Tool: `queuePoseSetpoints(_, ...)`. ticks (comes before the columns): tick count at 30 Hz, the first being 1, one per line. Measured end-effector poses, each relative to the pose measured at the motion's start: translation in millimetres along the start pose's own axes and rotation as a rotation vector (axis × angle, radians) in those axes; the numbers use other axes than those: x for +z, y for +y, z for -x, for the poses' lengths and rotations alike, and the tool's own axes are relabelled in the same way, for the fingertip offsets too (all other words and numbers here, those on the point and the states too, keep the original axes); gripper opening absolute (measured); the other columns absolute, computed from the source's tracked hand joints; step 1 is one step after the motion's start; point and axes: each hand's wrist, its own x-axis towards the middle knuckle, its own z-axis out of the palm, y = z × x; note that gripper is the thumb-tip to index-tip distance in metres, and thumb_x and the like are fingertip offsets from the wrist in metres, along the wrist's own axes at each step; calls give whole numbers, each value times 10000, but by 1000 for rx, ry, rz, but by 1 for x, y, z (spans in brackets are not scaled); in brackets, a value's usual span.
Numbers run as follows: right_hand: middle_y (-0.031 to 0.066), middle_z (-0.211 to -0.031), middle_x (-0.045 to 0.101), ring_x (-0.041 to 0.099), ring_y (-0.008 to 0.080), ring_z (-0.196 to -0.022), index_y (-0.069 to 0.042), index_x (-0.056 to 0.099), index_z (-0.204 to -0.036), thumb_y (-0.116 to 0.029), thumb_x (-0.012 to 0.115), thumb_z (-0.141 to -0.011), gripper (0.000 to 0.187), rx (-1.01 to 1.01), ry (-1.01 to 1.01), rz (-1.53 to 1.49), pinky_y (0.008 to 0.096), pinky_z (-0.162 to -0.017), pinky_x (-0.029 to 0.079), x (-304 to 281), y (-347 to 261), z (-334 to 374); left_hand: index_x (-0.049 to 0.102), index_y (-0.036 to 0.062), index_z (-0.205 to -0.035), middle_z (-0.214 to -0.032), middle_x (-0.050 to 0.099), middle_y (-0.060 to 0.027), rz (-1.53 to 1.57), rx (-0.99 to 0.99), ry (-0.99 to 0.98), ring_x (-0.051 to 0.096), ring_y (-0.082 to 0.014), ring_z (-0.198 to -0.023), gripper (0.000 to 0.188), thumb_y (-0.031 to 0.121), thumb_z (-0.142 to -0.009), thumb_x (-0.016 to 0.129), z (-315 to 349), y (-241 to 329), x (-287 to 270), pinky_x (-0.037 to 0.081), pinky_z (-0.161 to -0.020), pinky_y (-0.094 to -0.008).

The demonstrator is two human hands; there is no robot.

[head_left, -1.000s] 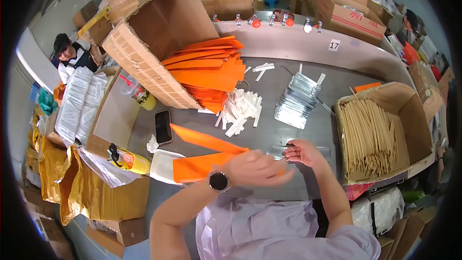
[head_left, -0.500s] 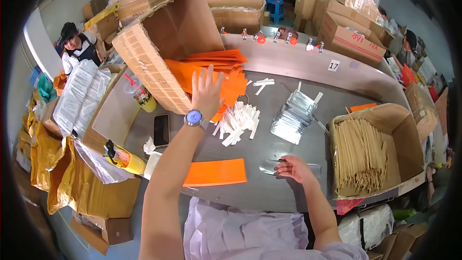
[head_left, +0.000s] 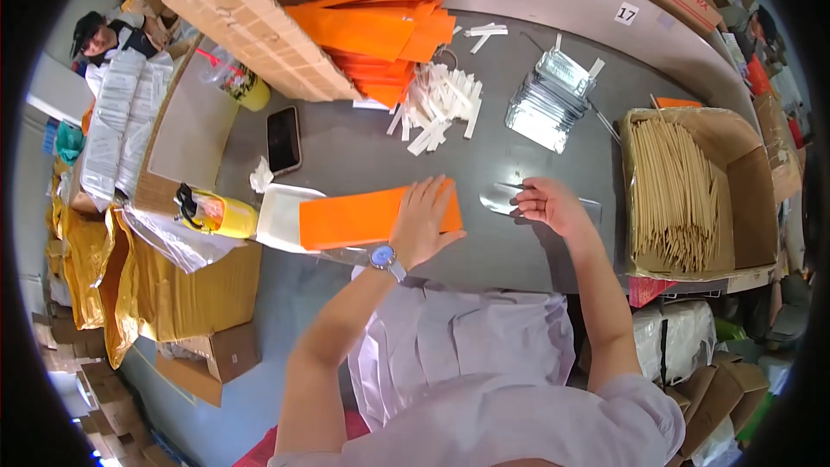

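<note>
My left hand (head_left: 421, 220) lies with its fingers stretched out on the right end of a flat orange sheet (head_left: 350, 218), near the table's front edge. The sheet's left end overlaps a shallow white tray (head_left: 278, 218). To the right, my right hand (head_left: 551, 206) hangs over a clear plastic strip (head_left: 496, 197) on the table. Its fingers are curled together, and whatever they may hold is hidden. Beyond the hands lie a pile of white paper strips (head_left: 439, 105) and a stack of shiny silver packets (head_left: 547, 108). More orange sheets (head_left: 363, 30) spill from a tilted cardboard box (head_left: 259, 22).
At the right stands an open carton (head_left: 754, 199) of thin wooden sticks (head_left: 673, 195). A phone (head_left: 284, 138), a drink cup (head_left: 242, 85), a crumpled tissue (head_left: 260, 175) and a yellow bottle (head_left: 220, 212) are on the left. Another person (head_left: 99, 35) is at the far left.
My left hand has come from the orange stack at the box down onto the single orange sheet. My right hand stays over the clear strip. The view has tilted down.
</note>
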Motion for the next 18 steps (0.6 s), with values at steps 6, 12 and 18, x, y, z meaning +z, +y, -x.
queuePoseSetpoints(6, 149, -938, 677, 677, 225, -772, 11, 558, -1136, -221, 553, -930, 310, 31, 19, -17, 324, -696, 568, 17, 7, 12, 432, 30, -1351, -1358, 468, -185, 287, -23, 72, 434, -371, -1249, 870, 285, -635, 856, 9, -7, -2, 336, -1069, -449)
queuePoseSetpoints(12, 136, -949, 672, 670, 204, -788, 6, 565, -1134, -220, 549, -945, 295, -20, -23, -15, 317, -707, 564, 16, 10, 19, 472, 27, -1318, -1221, 525, -148, 492, -75, 153, 490, -308, -1160, 777, 179, -654, 844, 12, -5, -9, 392, -1016, -381)
queuePoseSetpoints(18, 106, -962, 668, 655, 182, -783, -29, 584, -1136, -229, 550, -948, 277, -87, 39, 76, 306, -720, 555, 22, 0, 30, 598, 40, -1159, -1058, 534, -109, 595, -270, 163, 549, -231, -961, 412, 67, -773, 739, 9, -17, 5, 448, -883, -322)
